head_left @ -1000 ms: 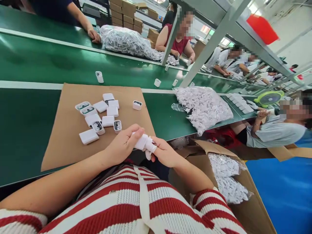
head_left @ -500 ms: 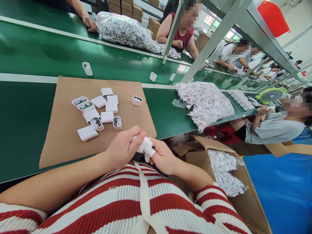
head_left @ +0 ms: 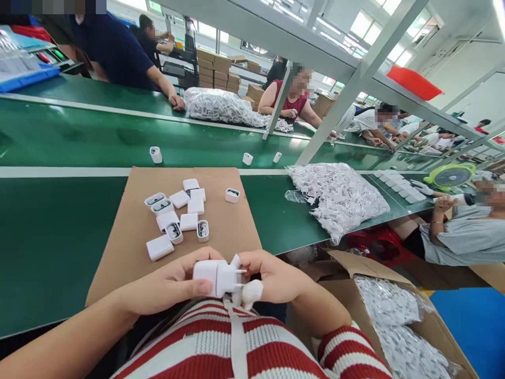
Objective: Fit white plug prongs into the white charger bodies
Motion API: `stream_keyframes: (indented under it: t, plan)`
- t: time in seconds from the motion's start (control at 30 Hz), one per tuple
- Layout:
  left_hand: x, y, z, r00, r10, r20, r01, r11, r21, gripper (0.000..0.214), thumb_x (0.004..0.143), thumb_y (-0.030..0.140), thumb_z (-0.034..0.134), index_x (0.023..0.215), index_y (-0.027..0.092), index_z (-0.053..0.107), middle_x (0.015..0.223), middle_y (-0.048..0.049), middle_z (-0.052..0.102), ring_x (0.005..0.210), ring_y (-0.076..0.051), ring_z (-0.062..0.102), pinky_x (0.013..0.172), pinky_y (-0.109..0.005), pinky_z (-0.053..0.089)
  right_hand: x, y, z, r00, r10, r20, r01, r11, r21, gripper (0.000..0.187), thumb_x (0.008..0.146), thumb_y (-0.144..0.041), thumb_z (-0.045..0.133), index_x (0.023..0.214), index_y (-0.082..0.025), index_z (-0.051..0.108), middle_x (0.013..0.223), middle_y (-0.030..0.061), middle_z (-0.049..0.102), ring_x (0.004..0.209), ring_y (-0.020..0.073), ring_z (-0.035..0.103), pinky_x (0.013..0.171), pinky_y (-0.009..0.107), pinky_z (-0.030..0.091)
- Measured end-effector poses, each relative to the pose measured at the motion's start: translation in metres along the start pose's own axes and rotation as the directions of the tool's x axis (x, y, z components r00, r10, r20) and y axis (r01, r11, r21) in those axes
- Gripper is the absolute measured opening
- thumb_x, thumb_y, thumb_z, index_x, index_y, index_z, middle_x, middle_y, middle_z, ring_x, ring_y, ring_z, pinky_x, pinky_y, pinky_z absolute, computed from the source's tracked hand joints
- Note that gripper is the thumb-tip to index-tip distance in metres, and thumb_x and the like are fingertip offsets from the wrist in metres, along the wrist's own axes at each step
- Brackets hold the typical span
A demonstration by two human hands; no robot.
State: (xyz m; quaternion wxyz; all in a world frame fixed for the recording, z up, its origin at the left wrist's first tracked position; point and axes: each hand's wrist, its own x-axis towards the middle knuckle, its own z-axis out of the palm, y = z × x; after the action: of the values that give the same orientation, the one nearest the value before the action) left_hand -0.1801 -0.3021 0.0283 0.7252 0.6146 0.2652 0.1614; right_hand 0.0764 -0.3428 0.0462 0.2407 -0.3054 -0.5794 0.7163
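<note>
My left hand [head_left: 177,281] is closed around a white plug charger [head_left: 215,277], its thumb lying across the front. The charger's two metal prongs point right, toward my right hand [head_left: 276,276]. White wraps cover some right-hand fingertips, which are spread apart around the prong end; whether they touch it I cannot tell. Beyond my hands, several white charger housings lie on a brown cardboard sheet [head_left: 118,247]. Some, like this open housing [head_left: 202,230], show parts inside, while others, such as this housing [head_left: 160,247], lie on their sides.
A clear bag of white plug parts [head_left: 343,197] lies right of the cardboard. Below it stands an open carton [head_left: 343,295] with more bagged parts. Housings stand on the green conveyor [head_left: 79,137]. Metal posts rise from the bench; co-workers sit opposite and at right.
My hands have turned and drawn apart a little, bringing the charger and its prongs into view. The right fingers have loosened. The camera has tilted up.
</note>
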Motion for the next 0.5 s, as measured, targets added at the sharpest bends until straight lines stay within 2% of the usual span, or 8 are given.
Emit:
stream_keyframes:
  t: [0.07,0.1,0.13,0.2,0.27,0.33,0.4,0.5]
  plan:
    - [-0.005,0.004,-0.014,0.989,0.022,-0.147,-0.038,0.993,-0.112,0.052,0.076,0.063,0.080,0.107,0.022,0.068,0.086,-0.0055,0.067,0.074,-0.020,0.063,0.069,-0.031,0.054,0.011,-0.002,-0.022,0.993,-0.111,-0.040,0.111,0.994,0.001,0.065,0.082,-0.074,0.066,0.113,-0.017,0.061,0.088,0.0063,0.071,0.071,0.0160,0.067,0.068,0.029,0.053]
    - [-0.006,0.008,-0.025,0.966,0.046,-0.254,-0.081,0.988,-0.132,0.053,0.071,0.063,0.084,0.102,0.023,0.069,0.087,-0.0060,0.069,0.077,-0.021,0.064,0.072,-0.032,0.055,0.018,-0.002,-0.039,0.971,-0.166,-0.171,0.159,0.986,-0.053,0.068,0.087,-0.075,0.056,0.121,-0.017,0.060,0.093,0.0081,0.072,0.075,0.0171,0.068,0.073,0.031,0.054]
    - [-0.006,0.013,-0.038,0.925,0.070,-0.372,-0.126,0.984,-0.128,0.053,0.068,0.062,0.087,0.099,0.023,0.069,0.091,-0.0066,0.071,0.083,-0.024,0.066,0.076,-0.035,0.057,0.025,0.000,-0.060,0.895,-0.230,-0.382,0.184,0.971,-0.154,0.065,0.092,-0.073,0.049,0.125,-0.018,0.059,0.097,0.0093,0.072,0.080,0.0177,0.068,0.079,0.033,0.054]
    - [-0.002,0.026,-0.074,0.805,0.117,-0.582,-0.192,0.979,-0.070,0.050,0.064,0.057,0.091,0.096,0.023,0.070,0.104,-0.0066,0.074,0.101,-0.029,0.067,0.088,-0.040,0.057,0.038,0.009,-0.108,0.575,-0.320,-0.753,0.036,0.929,-0.367,0.059,0.095,-0.064,0.048,0.130,-0.018,0.058,0.112,0.0127,0.069,0.102,0.0215,0.066,0.094,0.037,0.051]
    - [0.005,0.038,-0.121,0.654,0.191,-0.732,-0.254,0.967,0.025,0.052,0.061,0.050,0.095,0.098,0.024,0.070,0.112,-0.0034,0.075,0.113,-0.029,0.064,0.102,-0.042,0.054,0.048,0.023,-0.155,0.282,-0.327,-0.902,-0.333,0.848,-0.412,0.053,0.096,-0.049,0.052,0.137,-0.017,0.055,0.136,0.0185,0.059,0.129,0.0285,0.053,0.107,0.043,0.043]
    - [0.014,0.047,-0.176,0.481,0.298,-0.824,-0.295,0.941,0.168,0.054,0.057,0.043,0.097,0.098,0.023,0.067,0.108,0.0020,0.075,0.115,-0.022,0.064,0.115,-0.039,0.045,0.053,0.041,-0.192,0.054,-0.308,-0.950,-0.663,0.700,-0.265,0.058,0.093,-0.036,0.056,0.145,-0.010,0.049,0.152,0.0252,0.044,0.147,0.0374,0.034,0.118,0.052,0.027]
    - [0.021,0.052,-0.230,0.312,0.330,-0.891,-0.187,0.941,0.283,0.052,0.057,0.040,0.095,0.091,0.019,0.063,0.095,0.0047,0.074,0.106,-0.016,0.065,0.117,-0.040,0.042,0.055,0.059,-0.217,-0.045,-0.267,-0.963,-0.803,0.583,-0.124,0.061,0.094,-0.033,0.054,0.146,-0.004,0.046,0.155,0.0291,0.038,0.152,0.0430,0.020,0.120,0.058,0.017]
    - [0.026,0.060,-0.287,0.065,0.272,-0.960,0.201,0.939,0.279,0.049,0.061,0.048,0.087,0.078,0.016,0.054,0.068,0.0061,0.061,0.092,-0.019,0.066,0.106,-0.053,0.051,0.056,0.076,-0.234,-0.041,-0.205,-0.978,-0.846,0.528,-0.075,0.052,0.097,-0.033,0.047,0.140,-0.005,0.052,0.152,0.0266,0.044,0.151,0.0410,0.022,0.120,0.057,0.017]
